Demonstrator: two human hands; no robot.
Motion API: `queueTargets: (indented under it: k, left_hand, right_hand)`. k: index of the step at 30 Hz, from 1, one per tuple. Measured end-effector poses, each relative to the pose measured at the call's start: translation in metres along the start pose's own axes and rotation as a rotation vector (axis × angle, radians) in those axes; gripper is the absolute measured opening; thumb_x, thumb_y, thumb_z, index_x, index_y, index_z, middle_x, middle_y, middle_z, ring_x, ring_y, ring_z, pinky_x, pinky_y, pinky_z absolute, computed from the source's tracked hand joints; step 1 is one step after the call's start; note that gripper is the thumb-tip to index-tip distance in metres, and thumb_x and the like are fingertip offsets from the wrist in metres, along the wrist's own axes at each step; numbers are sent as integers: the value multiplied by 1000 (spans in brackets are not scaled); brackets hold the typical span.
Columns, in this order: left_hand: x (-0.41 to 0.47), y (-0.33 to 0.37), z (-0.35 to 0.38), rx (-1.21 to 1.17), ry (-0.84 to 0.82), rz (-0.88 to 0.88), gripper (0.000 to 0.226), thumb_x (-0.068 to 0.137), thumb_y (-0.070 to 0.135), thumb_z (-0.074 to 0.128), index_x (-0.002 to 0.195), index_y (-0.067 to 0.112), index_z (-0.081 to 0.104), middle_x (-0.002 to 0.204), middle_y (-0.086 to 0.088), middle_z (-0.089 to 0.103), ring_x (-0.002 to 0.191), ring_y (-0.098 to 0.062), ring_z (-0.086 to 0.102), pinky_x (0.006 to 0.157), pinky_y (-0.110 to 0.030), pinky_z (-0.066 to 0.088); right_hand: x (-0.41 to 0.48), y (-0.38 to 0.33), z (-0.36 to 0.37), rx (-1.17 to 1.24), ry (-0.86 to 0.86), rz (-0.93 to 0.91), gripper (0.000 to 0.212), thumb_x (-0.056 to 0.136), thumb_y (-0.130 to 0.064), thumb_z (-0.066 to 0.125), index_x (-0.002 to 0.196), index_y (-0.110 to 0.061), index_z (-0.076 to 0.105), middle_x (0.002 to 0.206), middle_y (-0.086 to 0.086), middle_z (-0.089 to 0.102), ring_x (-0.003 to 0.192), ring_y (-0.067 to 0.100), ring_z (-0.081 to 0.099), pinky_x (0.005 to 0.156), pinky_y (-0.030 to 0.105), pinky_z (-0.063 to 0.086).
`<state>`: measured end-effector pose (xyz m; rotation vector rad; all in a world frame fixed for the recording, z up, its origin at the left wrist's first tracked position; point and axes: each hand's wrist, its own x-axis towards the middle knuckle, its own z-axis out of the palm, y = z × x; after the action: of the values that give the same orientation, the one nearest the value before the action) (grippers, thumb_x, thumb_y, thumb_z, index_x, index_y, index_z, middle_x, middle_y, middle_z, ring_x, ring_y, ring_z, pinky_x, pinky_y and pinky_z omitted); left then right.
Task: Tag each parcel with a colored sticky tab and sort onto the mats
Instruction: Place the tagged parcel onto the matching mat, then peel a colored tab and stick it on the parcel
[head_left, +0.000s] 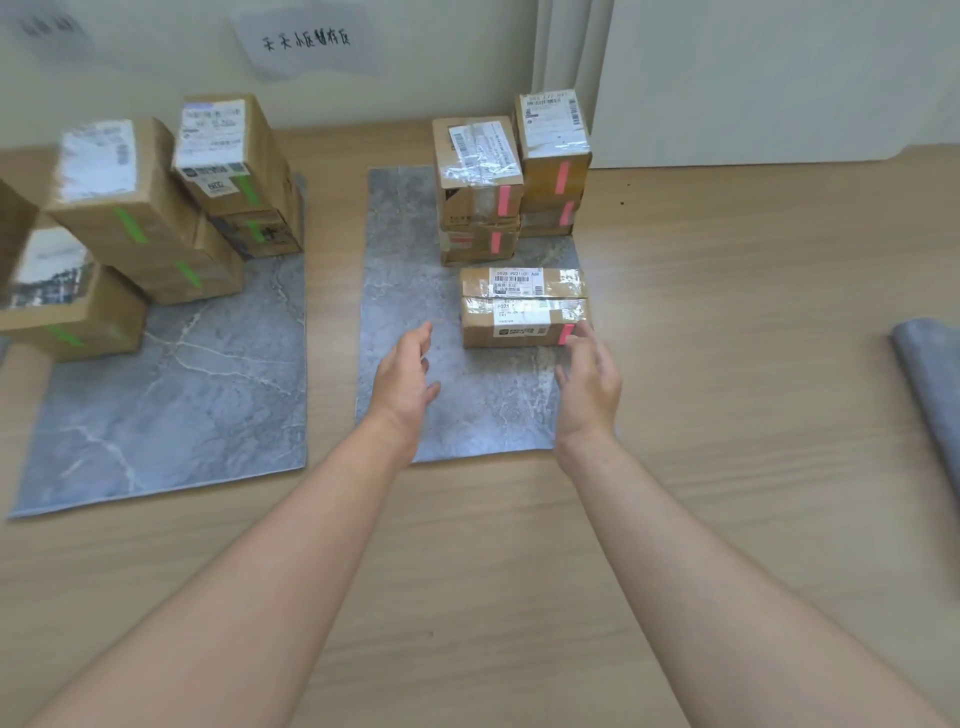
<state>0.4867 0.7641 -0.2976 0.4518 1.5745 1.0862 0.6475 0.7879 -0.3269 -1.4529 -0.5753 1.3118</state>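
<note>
Head view, looking down at a wooden floor (727, 364) where the middle mat (415, 291), a grey marble-patterned sheet, lies flat. On the near-right part of that mat sits a low, flat cardboard parcel (524, 322), brown and wrapped in shiny clear tape. It has white printed barcode labels on its top and a smaller label on its near face. A dark seam crosses its top, and I cannot tell whether it is one box or two set flush together. A pink tab (565, 333) stands upright at the right end of its near face.

The right hand (589, 384) is loose and spread over the mat's right edge. Its fingertips are at the parcel's near-right corner beside the pink tab, but I cannot tell whether they touch it. The left hand (402, 379) is also relaxed and holding nothing. It hovers over the mat left of the parcel, clearly apart from it.

At the far end of the mat stand two stacks of taller parcels (480, 171), each box carrying a pink tab on its near face. Left of the middle mat lies a second grey mat (182, 395) with cardboard boxes (130, 208) marked with green tabs, some blurred. Well to the right of the middle mat is a rolled grey sheet (930, 395).
</note>
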Motion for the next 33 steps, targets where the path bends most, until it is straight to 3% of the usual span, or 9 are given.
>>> queueTargets:
  k: [7, 10, 13, 16, 18, 23, 26, 29, 33]
  left_hand:
    - [-81, 23, -39, 60, -16, 96, 54, 102, 41, 40, 152, 20, 41, 159, -2, 37, 147, -18, 32, 121, -44, 29]
    - [-126, 35, -66, 86, -9, 157, 55, 100, 46, 44, 149, 23, 43, 157, -1, 39, 147, -20, 32, 122, -47, 26]
    - [-178, 50, -97, 107, -31, 222, 55, 96, 52, 44, 145, 26, 48, 154, -3, 43, 145, -20, 35, 122, -47, 25]
    - [-234, 65, -132, 111, -27, 278, 64, 89, 60, 44, 145, 28, 49, 154, -2, 44, 144, -20, 36, 122, -47, 25]
    - [-264, 68, -157, 106, -53, 316, 58, 99, 55, 39, 150, 27, 43, 158, -1, 39, 147, -19, 32, 123, -46, 21]
    - [-359, 66, -226, 98, -111, 364, 63, 101, 61, 33, 154, 29, 37, 162, 0, 32, 150, -18, 26, 125, -47, 15]
    - [-410, 61, -273, 93, -130, 399, 64, 102, 60, 30, 156, 26, 33, 164, 0, 28, 151, -19, 23, 125, -45, 14]
    - [-454, 59, -318, 97, -133, 420, 66, 102, 62, 28, 158, 27, 30, 165, 0, 25, 153, -19, 20, 125, -46, 14]
    - [-506, 61, -374, 130, -62, 412, 90, 82, 85, 32, 154, 32, 36, 162, 2, 31, 150, -14, 24, 124, -51, 16]
  right_hand:
    - [-93, -36, 3, -33, -93, -40, 39, 101, -21, 53, 139, -17, 62, 138, -10, 60, 133, 4, 50, 120, 41, 38]
    - [-143, -54, 6, -49, -141, -83, 34, 102, -21, 52, 133, -19, 65, 116, -18, 64, 113, -2, 57, 116, 40, 43]
    - [-199, -70, 12, -52, -186, -133, 28, 103, -20, 52, 125, -21, 68, 108, -17, 64, 97, -2, 59, 112, 40, 47]
    - [-263, -84, 23, -75, -218, -197, 25, 101, -23, 53, 120, -22, 69, 112, -9, 67, 107, 10, 62, 106, 38, 50]
    - [-309, -91, 28, -92, -231, -234, 24, 101, -24, 53, 119, -23, 70, 104, -9, 67, 102, 14, 61, 96, 32, 50]
    - [-422, -94, 34, -142, -235, -297, 23, 102, -31, 53, 116, -24, 69, 107, -14, 66, 109, 9, 60, 104, 34, 48]
    - [-492, -88, 41, -157, -232, -282, 17, 103, -32, 52, 103, -25, 67, 95, -8, 61, 90, 9, 56, 92, 31, 48]
    - [-553, -89, 50, -197, -262, -281, 21, 103, -32, 49, 103, -18, 65, 89, -6, 55, 85, 12, 52, 85, 31, 46]
    - [-611, -97, 65, -216, -319, -297, 27, 100, -31, 49, 100, -7, 61, 90, 2, 46, 84, 20, 43, 73, 35, 39]
